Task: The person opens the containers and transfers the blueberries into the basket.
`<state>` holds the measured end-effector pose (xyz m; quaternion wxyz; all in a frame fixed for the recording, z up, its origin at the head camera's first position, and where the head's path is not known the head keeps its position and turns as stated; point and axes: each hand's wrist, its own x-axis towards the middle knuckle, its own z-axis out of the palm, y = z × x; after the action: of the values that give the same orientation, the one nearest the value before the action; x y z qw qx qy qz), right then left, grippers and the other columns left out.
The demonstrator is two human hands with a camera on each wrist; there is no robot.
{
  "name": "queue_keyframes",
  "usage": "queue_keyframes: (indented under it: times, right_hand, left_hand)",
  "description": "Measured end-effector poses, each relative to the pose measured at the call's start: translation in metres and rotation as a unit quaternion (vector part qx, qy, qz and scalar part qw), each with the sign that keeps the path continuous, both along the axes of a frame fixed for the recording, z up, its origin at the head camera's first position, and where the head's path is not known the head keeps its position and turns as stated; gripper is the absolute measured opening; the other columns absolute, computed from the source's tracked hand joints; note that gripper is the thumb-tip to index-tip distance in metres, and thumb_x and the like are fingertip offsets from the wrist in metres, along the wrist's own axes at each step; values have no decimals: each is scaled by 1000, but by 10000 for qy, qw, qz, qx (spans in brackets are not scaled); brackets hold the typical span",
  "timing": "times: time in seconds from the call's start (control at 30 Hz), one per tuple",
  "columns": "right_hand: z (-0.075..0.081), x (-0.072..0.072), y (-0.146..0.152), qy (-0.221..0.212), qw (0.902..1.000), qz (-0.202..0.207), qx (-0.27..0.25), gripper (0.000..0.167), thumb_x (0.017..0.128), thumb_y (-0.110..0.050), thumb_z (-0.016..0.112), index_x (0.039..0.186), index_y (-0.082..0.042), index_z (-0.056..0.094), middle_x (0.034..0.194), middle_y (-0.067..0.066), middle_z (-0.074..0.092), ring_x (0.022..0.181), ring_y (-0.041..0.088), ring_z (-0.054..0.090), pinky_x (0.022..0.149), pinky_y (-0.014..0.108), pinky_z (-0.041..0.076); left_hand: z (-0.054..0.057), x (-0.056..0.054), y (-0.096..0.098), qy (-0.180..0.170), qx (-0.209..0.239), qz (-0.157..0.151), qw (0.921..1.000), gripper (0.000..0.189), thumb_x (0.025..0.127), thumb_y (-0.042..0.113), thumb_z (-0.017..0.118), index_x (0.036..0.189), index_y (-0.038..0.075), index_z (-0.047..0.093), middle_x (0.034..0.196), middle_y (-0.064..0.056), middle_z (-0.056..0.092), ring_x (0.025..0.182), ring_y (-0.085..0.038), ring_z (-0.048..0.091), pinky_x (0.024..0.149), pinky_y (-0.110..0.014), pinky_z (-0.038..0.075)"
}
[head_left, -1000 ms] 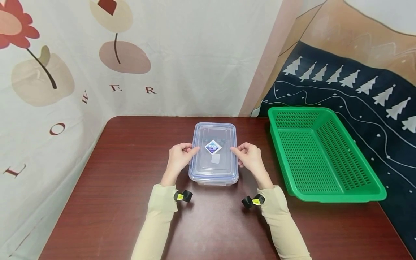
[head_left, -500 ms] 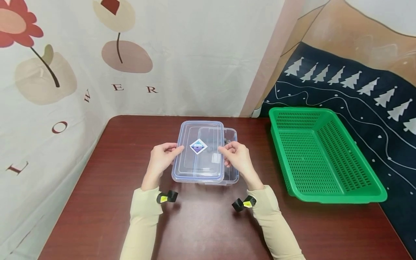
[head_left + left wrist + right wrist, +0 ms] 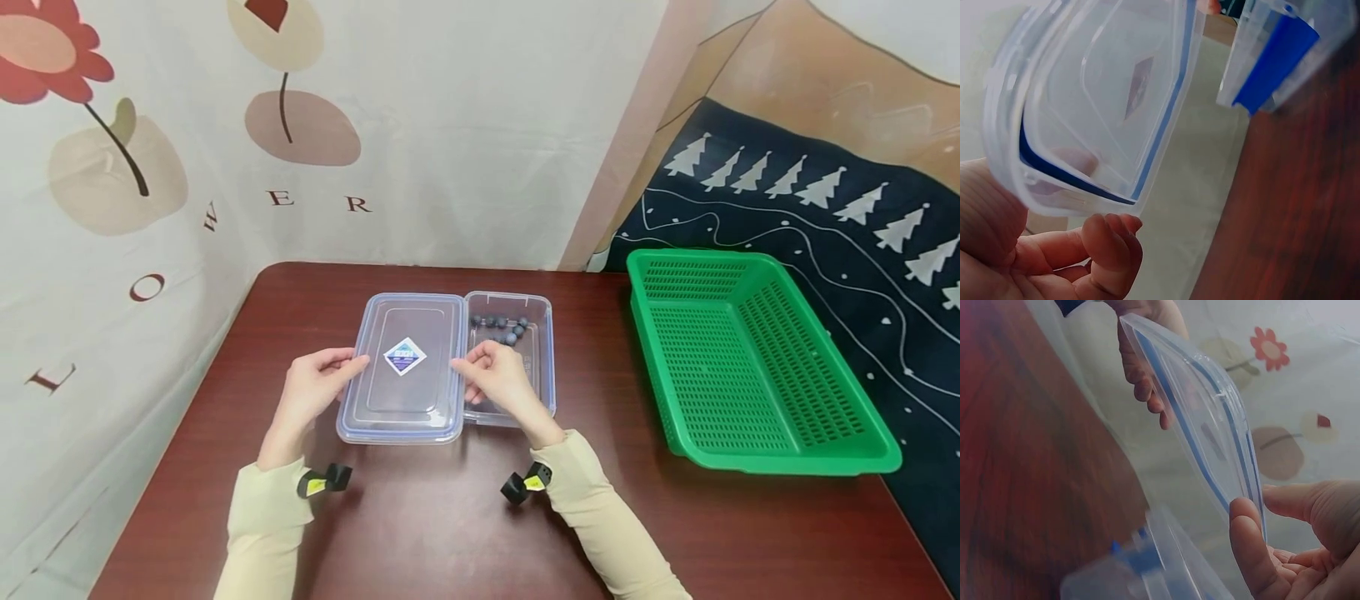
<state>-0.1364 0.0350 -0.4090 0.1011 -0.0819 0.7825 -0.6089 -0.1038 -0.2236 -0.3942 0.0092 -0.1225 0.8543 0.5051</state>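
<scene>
A clear plastic lid (image 3: pixel 408 400) with a blue-edged rim and a diamond sticker is held between both hands. My left hand (image 3: pixel 311 392) pinches its left edge, thumb on top and fingers beneath. On the opposite edge my right hand (image 3: pixel 501 379) pinches it the same way, overlapping the container in the head view. The clear container (image 3: pixel 542 358) stands uncovered on the table, right of the lid. Inside it lie several small dark blue round pieces (image 3: pixel 512 338), like blueberries, toward its far end. In the right wrist view the lid (image 3: pixel 1204 437) is raised above the table.
A green perforated plastic basket (image 3: pixel 720 375) stands at the right of the brown table (image 3: pixel 420 533). Behind the table hangs a pale printed cloth (image 3: pixel 465 167), and a dark tree-patterned cloth (image 3: pixel 825 275) lies beyond the basket.
The lid has come off the container and moved left with both hands, uncovering the container's inside and the dark round pieces. The container and basket stay about where they were.
</scene>
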Motion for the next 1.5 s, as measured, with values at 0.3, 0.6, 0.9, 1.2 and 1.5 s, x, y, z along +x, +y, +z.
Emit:
queue_keyframes:
  times: [0.3, 0.6, 0.9, 1.2, 1.5]
  right_hand:
    - [7, 14, -38, -375, 9980, 446, -263, 19, 84, -9, 69, 86, 4, 55, 60, 10, 62, 42, 12, 57, 48, 40, 53]
    - [6, 28, -70, -482, 9960, 748, -115, 21, 82, -6, 71, 89, 4, 54, 61, 8, 62, 51, 26, 65, 53, 43, 54]
    - [-4, 32, -83, -477, 9897, 964, 940, 26, 82, -15, 72, 90, 0, 53, 53, 3, 61, 41, 11, 59, 42, 22, 47]
    - [-21, 38, -89, -235, 9722, 1084, 2061, 30, 82, -25, 72, 82, -1, 54, 43, 1, 56, 38, 13, 57, 41, 19, 41]
    - [-37, 42, -92, 131, 9474, 1070, 3014, 35, 82, -39, 70, 82, -7, 56, 38, -6, 49, 35, 6, 50, 44, 21, 41]
  left_hand:
    - [6, 19, -40, -136, -274, 44, 9995, 55, 86, 34, 67, 123, -6, 57, 98, -15, 67, 66, -3, 57, 58, -26, 51]
    - [6, 32, -73, -338, -464, 174, 9982, 60, 86, 37, 67, 125, -6, 55, 76, 11, 58, 59, -10, 50, 52, -27, 44]
    - [-14, 33, -85, -556, -482, -7, 9973, 60, 87, 35, 65, 126, -9, 53, 67, 5, 51, 57, -12, 47, 51, -29, 40]
    - [-36, 32, -81, -806, -645, -146, 9945, 57, 88, 30, 66, 123, -12, 53, 71, -1, 54, 56, -13, 47, 51, -28, 41]
    - [-48, 37, -72, -912, -1206, -314, 9880, 53, 88, 27, 65, 118, -15, 54, 88, -25, 63, 62, -15, 55, 52, -28, 49]
